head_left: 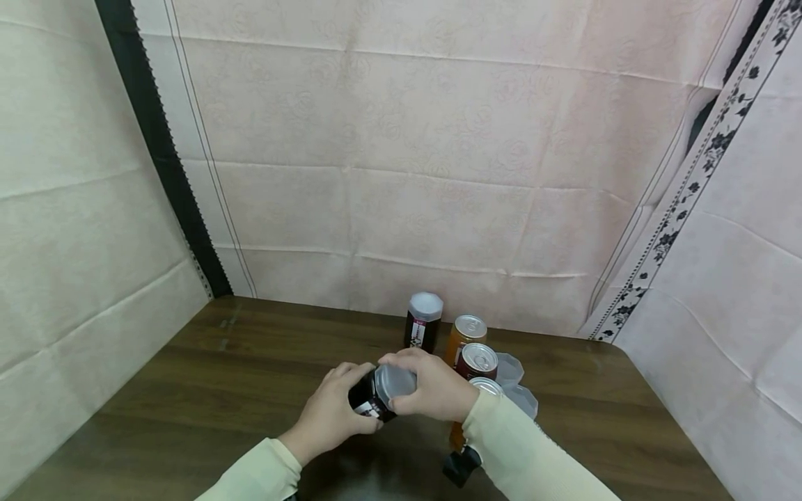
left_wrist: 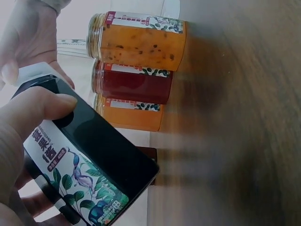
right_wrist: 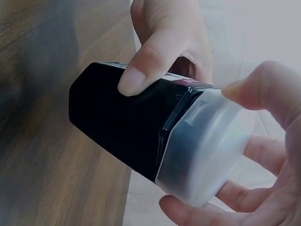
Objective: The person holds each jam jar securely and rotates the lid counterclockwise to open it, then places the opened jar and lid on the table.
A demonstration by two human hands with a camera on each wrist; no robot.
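left grip (head_left: pixel 335 409) clasps a black faceted jar (right_wrist: pixel 117 122), right grip (head_left: pixel 436 386) its translucent plastic cap (head_left: pixel 396 383), tilted above the brown wooden surface (head_left: pixel 225 390), between its side edges.

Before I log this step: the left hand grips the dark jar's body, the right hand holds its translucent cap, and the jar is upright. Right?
No: the dark jar is tilted, not upright; the left wrist view shows it slanting against the upright speckled orange jar. The left hand grips its body, and the right hand holds the translucent cap.
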